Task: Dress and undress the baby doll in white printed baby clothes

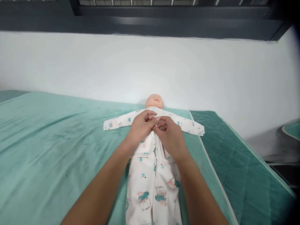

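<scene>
A baby doll [154,100] lies on its back, dressed in a white printed baby shirt [119,122] with both sleeves spread out sideways. Over the chest, my left hand [142,124] and my right hand [169,132] meet, their fingertips pinching the shirt's front edges together. What exactly sits between the fingertips is hidden by the fingers. Just below them a small round button [152,132] shows on the front opening. White printed pants [142,187] with cartoon animals cover the doll's legs and run toward me between my forearms.
A light green sheet [58,150] covers the bed beneath the doll. To the right, a darker green quilted mattress cover [234,162] shows past the sheet's pale edge. Behind the doll's head rises a white wall [117,68], with a dark metal frame [164,23] above.
</scene>
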